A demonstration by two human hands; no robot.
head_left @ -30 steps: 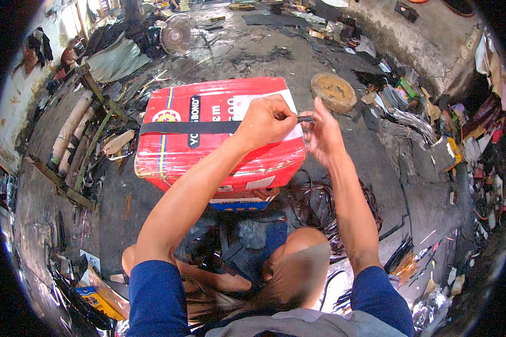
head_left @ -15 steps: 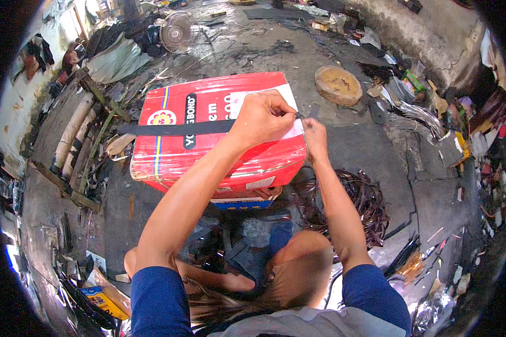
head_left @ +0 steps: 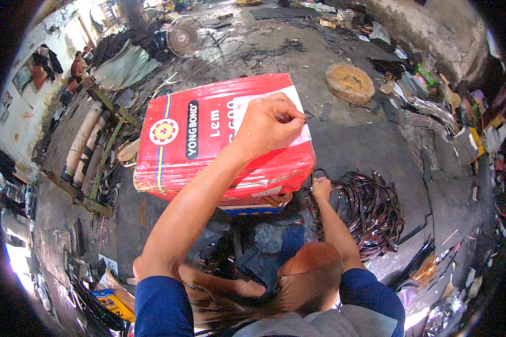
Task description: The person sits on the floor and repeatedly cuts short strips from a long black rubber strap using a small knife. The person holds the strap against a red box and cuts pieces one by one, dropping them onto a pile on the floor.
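Observation:
A red cardboard box (head_left: 177,163) with a shiny wrapped surface stands before me, with a white paper sheet (head_left: 294,137) on the right part of its top. Over that sheet is my left hand (head_left: 270,124), thumb and fingertips pinched together at the box's right edge. Whatever is in the pinch is too small to make out. Lower down, past the box's near right corner, my right hand (head_left: 321,190) is closed, and a short piece of a black strip (head_left: 319,173) shows at its top. The rest of that strip is hidden or hard to tell.
A coil of shiny dark brown strips (head_left: 371,213) lies right of my knee. A blue box (head_left: 253,210) shows under the red one. Farther off are a round wooden block (head_left: 349,83), a fan (head_left: 185,36), rolled material (head_left: 84,140) and a seated person (head_left: 80,66).
The black strip that lay across the box top is gone from there. My right hand has dropped from the box's right edge toward me. My left hand remains over the paper.

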